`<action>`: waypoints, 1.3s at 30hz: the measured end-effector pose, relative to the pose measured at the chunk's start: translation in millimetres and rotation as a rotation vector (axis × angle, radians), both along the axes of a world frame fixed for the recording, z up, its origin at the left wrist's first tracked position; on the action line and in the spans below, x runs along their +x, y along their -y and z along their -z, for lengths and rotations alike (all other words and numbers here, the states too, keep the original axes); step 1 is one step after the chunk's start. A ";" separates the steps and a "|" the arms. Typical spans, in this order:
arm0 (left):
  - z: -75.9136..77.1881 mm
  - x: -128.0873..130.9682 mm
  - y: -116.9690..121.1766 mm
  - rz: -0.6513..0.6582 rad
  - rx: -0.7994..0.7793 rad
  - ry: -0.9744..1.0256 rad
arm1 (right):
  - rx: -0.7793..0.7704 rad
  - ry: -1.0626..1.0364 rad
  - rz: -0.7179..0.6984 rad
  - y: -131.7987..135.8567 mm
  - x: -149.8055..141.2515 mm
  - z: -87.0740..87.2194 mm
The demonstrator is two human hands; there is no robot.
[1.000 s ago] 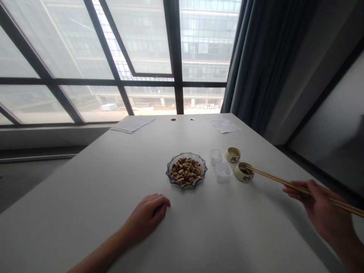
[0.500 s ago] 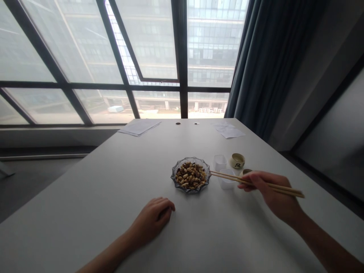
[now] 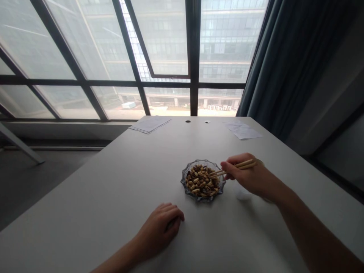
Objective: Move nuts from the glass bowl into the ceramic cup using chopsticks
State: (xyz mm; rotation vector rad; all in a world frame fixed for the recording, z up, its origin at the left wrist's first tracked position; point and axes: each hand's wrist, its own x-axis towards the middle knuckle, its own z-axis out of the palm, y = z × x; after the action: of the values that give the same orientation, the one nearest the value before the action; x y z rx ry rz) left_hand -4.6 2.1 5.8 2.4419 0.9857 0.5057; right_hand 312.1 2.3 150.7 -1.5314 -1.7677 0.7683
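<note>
Fingers (image 3: 231, 165) of the right hand (image 3: 250, 177) clamped on a pair of wooden chopsticks (image 3: 237, 166), thumb and fingertips pressed together around the sticks. Chopstick tips point toward 9 o'clock from the hand and sit over the right side of a scalloped glass dish (image 3: 183, 182), just above the mixed roasted nuts (image 3: 200, 182) heaped in it. Tips close together, nearly meeting. Cannot tell if they touch or pinch a nut; too small at this view.

Dish sits on a white table (image 3: 85, 197), near 12 o'clock from the wearer. Left hand (image 3: 160, 231) rests on the tabletop at 7 o'clock from the dish, near but apart from it. Its fingers (image 3: 170, 214) are curled loosely together, holding nothing.

Translucent plastic tub (image 3: 241, 193) at 4 o'clock from the dish, mostly hidden under the right hand and wrist. Sheets of paper (image 3: 149, 124) lie at the far table edge, 11 o'clock from the dish, with looser paper (image 3: 243, 131) at 1 o'clock. Large window (image 3: 165, 38) ahead, dark curtain (image 3: 287, 57) at 1 o'clock from the wearer.
</note>
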 end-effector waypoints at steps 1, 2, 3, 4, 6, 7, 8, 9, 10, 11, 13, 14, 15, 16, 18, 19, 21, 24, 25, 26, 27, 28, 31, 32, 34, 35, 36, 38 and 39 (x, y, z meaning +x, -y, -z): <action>0.2 0.0 -0.4 0.002 0.001 0.000 | -0.031 -0.047 -0.002 -0.6 2.4 -1.0; 0.5 -0.1 -0.8 0.006 0.001 -0.001 | -0.064 -0.084 -0.013 -0.6 4.2 -1.2; 0.8 -0.1 -0.9 0.010 -0.001 -0.004 | -0.100 -0.105 -0.032 -0.3 5.3 -0.9; 1.0 -0.2 -0.9 0.010 -0.003 -0.008 | -0.134 -0.108 -0.054 0.3 6.0 -0.1; 1.3 -0.3 -0.5 0.010 -0.010 -0.018 | -0.176 -0.077 -0.083 1.3 7.1 2.8; 1.4 -0.3 -0.3 0.009 -0.014 -0.024 | -0.180 -0.054 -0.080 1.6 8.2 4.7; 1.6 -0.4 -0.1 0.007 -0.018 -0.028 | -0.172 -0.034 -0.064 1.6 10.0 6.7; 1.7 -0.5 0.0 0.006 -0.022 -0.029 | -0.157 -0.019 -0.042 1.5 12.6 8.7; 1.8 -0.7 0.0 0.005 -0.026 -0.029 | -0.141 -0.008 -0.022 1.3 15.9 10.7; 2.0 -0.8 -0.2 0.004 -0.029 -0.028 | -0.129 -0.003 -0.006 1.2 19.5 12.4; 2.2 -0.9 -0.8 0.003 -0.033 -0.024 | -0.112 0.001 0.016 1.2 26.5 14.9; 2.3 -1.0 -1.1 0.004 -0.033 -0.023 | -0.103 0.003 0.027 1.5 29.1 15.5; 2.2 -0.9 -1.3 0.006 -0.033 -0.022 | -0.093 0.007 0.039 1.8 30.8 15.7; 2.2 -0.9 -1.5 0.007 -0.031 -0.019 | -0.082 0.010 0.050 2.3 31.4 15.6; 1.9 -0.8 -1.4 0.008 -0.028 -0.014 | -0.067 0.005 0.072 3.5 29.7 14.4; 1.8 -0.8 -1.3 0.008 -0.026 -0.012 | -0.065 -0.004 0.081 4.0 27.8 13.5; 1.6 -0.8 -0.8 0.008 -0.023 -0.008 | -0.072 -0.025 0.091 5.1 22.9 11.9; 1.4 -1.2 -0.2 0.008 -0.024 -0.003 | -0.092 -0.047 0.075 5.6 15.1 12.0; 1.5 -1.3 -0.1 0.010 -0.026 -0.001 | -0.106 -0.056 0.055 5.3 12.6 13.0; 1.6 -1.4 -0.2 0.011 -0.029 -0.001 | -0.118 -0.068 0.032 4.8 10.3 14.4; 1.7 -1.4 -0.3 0.013 -0.031 0.001 | -0.128 -0.077 0.007 4.0 8.3 15.9; 1.9 -1.4 -0.5 0.014 -0.033 0.002 | -0.129 -0.079 -0.010 3.2 6.8 17.3; 2.9 -1.3 -1.4 0.015 -0.035 0.008 | -0.079 -0.048 -0.003 1.2 6.3 18.7; 3.4 -1.4 -1.7 0.016 -0.035 0.009 | -0.064 -0.039 0.012 1.1 7.3 18.1; 4.6 -1.9 -2.3 0.018 -0.035 0.012 | -0.060 -0.054 0.036 2.1 9.7 15.6; 5.1 -2.3 -2.5 0.019 -0.034 0.010 | -0.071 -0.073 0.039 3.1 10.6 14.3; 5.5 -2.7 -2.5 0.025 -0.033 0.010 | -0.090 -0.094 0.028 4.2 11.0 13.3; 5.6 -3.2 -2.3 0.027 -0.026 0.014 | -0.142 -0.117 -0.022 6.1 10.3 12.4; 5.4 -3.2 -2.1 0.030 -0.026 0.013 | -0.162 -0.113 -0.044 6.7 9.5 12.6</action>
State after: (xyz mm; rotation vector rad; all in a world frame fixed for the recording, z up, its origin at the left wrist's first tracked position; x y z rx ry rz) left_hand -7.8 4.2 0.5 2.4235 0.9435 0.4950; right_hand 321.7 -4.4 138.1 -1.5247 -1.6950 1.0212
